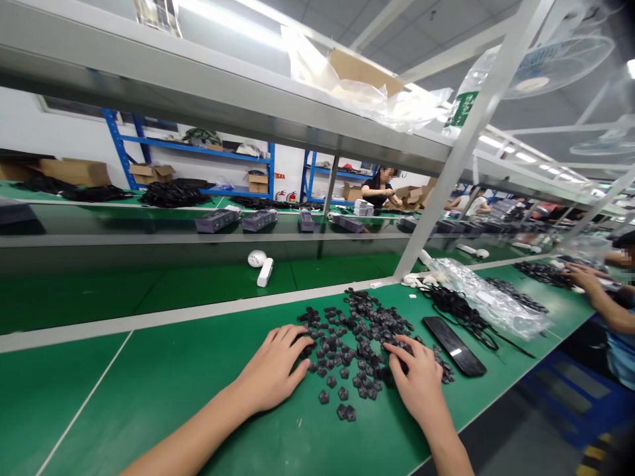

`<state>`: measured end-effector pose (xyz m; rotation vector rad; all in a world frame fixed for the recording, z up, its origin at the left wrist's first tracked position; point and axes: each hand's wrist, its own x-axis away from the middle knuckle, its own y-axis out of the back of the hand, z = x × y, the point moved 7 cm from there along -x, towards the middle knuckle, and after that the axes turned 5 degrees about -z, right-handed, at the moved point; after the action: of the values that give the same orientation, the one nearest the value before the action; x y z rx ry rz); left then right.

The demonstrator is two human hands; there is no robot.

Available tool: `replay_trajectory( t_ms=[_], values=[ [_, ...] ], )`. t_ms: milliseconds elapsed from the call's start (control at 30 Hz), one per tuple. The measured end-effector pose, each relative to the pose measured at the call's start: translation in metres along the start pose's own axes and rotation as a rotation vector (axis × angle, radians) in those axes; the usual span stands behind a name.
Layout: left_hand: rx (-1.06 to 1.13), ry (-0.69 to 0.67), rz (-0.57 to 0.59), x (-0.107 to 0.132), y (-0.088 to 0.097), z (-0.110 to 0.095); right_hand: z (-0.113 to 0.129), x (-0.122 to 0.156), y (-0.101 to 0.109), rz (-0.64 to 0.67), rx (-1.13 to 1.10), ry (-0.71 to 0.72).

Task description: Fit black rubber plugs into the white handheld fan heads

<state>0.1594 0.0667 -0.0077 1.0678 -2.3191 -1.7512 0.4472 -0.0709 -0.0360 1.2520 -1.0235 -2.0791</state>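
Green tabletop runs along a pale rail in a busy workshop. On the left hand the fingers are slightly parted, the thumb well away from the index, their tips at the near-left fringe of the small black pieces. On the right hand the fingers bend over the pieces' right side; whether they pinch one underneath, I cannot tell. The pieces lie between and beyond both hands, heaped thickest toward the rail and thinning to singles nearer the body.

Light, low fingers would probably serve best: the pieces look small and flat, so a gentle sideways sweep should part them without flicking any off, and overlapping ones are better slid than pressed.

Just right of the right hand lies a phone, limiting that side; past it are black straps and a clear bag. The front edge slants close beneath the right forearm, so pushes that way risk a drop. Most room for moving seems to be leftward.
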Motion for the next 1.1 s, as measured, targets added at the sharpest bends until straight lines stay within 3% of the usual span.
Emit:
replay_trajectory(
  t_ms=[467, 733, 967, 1100],
  values=[
    [0.000, 0.005, -0.001, 0.000, 0.001, 0.000, 0.014, 0.000, 0.006, -0.008, 0.027, 0.036],
    [-0.005, 0.017, 0.023, 0.000, 0.000, 0.000, 0.005, -0.003, -0.005, 0.031, 0.001, 0.023],
    [-0.005, 0.012, 0.027, -0.001, -0.001, 0.000, 0.012, -0.024, 0.001, 0.019, 0.005, 0.111],
    [-0.007, 0.019, 0.025, -0.001, -0.002, 0.003, -0.002, -0.032, 0.011, -0.063, 0.024, 0.049]
  ],
)
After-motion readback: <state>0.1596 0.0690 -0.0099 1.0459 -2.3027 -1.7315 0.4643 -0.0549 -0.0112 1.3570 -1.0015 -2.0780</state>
